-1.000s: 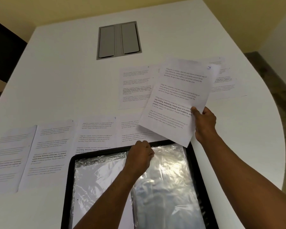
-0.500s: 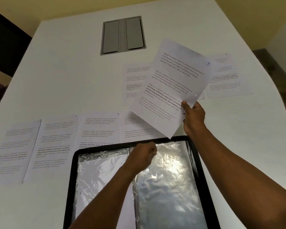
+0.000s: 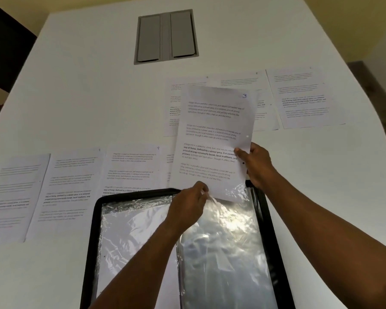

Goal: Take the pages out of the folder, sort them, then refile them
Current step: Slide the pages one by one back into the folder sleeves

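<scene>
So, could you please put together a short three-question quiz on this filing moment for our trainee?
1. True or false: the right hand holds the page marked 3 by its right edge.
2. What does the left hand pinch? A) a pen B) the clear sleeve C) a stapler
3. Fill in: the open folder has a ____ border.

Key: 1 true; 2 B; 3 black.

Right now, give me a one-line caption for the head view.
Right hand slides page 3 into a clear sleeve held open by the left hand.
</scene>
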### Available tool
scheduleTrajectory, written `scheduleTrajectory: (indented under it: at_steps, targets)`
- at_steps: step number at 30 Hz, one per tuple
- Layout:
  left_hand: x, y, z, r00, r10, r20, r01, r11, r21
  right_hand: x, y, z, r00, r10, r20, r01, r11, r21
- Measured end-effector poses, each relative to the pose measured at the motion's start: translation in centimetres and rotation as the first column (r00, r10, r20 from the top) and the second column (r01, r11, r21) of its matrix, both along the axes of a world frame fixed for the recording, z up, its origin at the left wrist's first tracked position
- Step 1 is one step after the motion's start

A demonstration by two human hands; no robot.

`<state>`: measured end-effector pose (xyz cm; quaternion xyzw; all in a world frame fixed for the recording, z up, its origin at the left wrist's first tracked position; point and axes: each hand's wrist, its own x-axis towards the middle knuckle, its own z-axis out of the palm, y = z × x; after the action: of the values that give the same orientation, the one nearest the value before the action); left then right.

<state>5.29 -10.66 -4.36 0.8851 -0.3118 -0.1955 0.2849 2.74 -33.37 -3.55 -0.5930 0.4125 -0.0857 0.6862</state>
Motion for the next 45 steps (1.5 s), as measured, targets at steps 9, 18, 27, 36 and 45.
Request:
scheduleTrajectory:
  at_steps: [9,18,27,36,45]
  targets:
    - [2.3,2.2,-1.2,0.989,-0.086,-0.121,0.099,0.989,0.111,0.1,-2.5,0.3,0.973,0.222,-0.064,-0.223,0.975,-0.006]
    - [3.2,1.4,-0.9,0.989,-0.109,-0.100,0.123,0.982,0.144,1.8,-1.4,-0.7,0.924,0.358,-0.133,-0.356,0.934,0.038]
    - [4.2,2.6,-1.1,0.975,-0.021,-0.223,0.047,0.992,0.114,1.4,-5.2,-1.2,0.897,0.416,-0.152,-0.391,0.905,0.171]
    - [4.4,1.5,-1.5,0.982,-0.088,-0.170,0.114,0.982,0.152,2.6,-2.8,-2.3,0.726,0.637,-0.258,-0.603,0.771,0.207]
    - [4.1,1.2,-1.9,0.951,-0.003,-0.309,0.022,0.998,0.058,1.2,-4.5,-1.4,0.541,0.772,-0.334,-0.747,0.624,0.231]
